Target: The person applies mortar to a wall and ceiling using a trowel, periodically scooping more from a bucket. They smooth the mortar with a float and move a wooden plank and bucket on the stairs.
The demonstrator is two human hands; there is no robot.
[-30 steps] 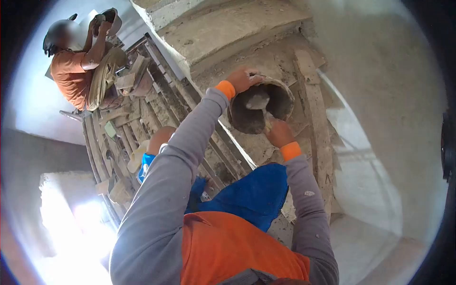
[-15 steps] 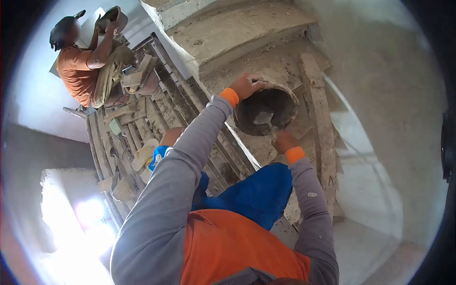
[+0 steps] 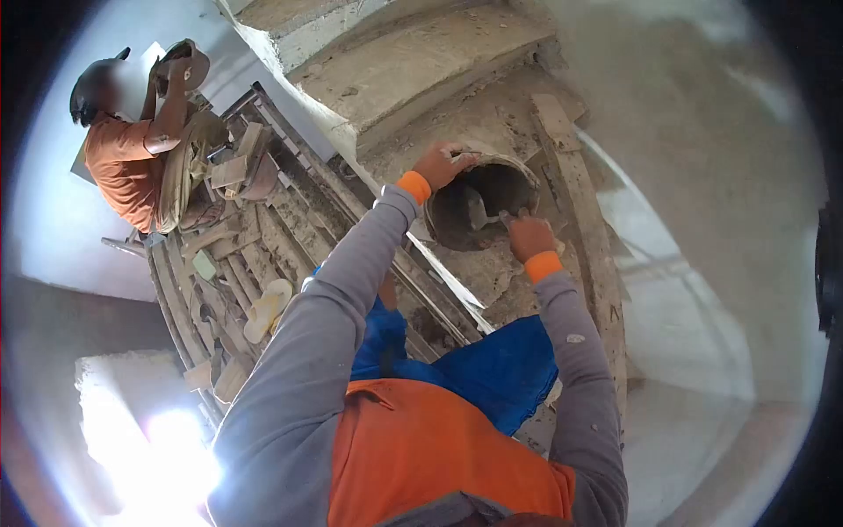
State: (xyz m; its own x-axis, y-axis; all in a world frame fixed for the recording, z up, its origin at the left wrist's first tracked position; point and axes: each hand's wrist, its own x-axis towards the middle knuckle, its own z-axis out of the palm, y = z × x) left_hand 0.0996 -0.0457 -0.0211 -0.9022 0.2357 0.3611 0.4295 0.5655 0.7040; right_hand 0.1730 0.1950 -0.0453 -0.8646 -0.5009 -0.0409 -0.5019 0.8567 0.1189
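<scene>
A round, mortar-stained bucket (image 3: 451, 224) is tilted so that its dark mouth faces me, on the dusty landing below the concrete steps. Around the bucket's upper left rim my left hand (image 3: 443, 165) is closed, gripping it. My right hand (image 3: 530, 235), at the rim's right side, is closed on the handle of a trowel (image 3: 477, 211). The trowel's grey blade is inside the bucket, near the inner wall. How much material lies in the bucket is too dark to tell.
Concrete steps (image 3: 421, 66) rise beyond the bucket. A long wooden board (image 3: 575, 202) runs along the right. On the left is a plank platform (image 3: 290, 220) with wood scraps and a yellowish boot (image 3: 268, 310). A co-worker in an orange shirt (image 3: 123, 176) sits there holding a pail (image 3: 189, 66).
The trowel blade has turned more upright and shifted left inside the bucket. My right hand has risen closer to the rim. The whole view has shifted slightly.
</scene>
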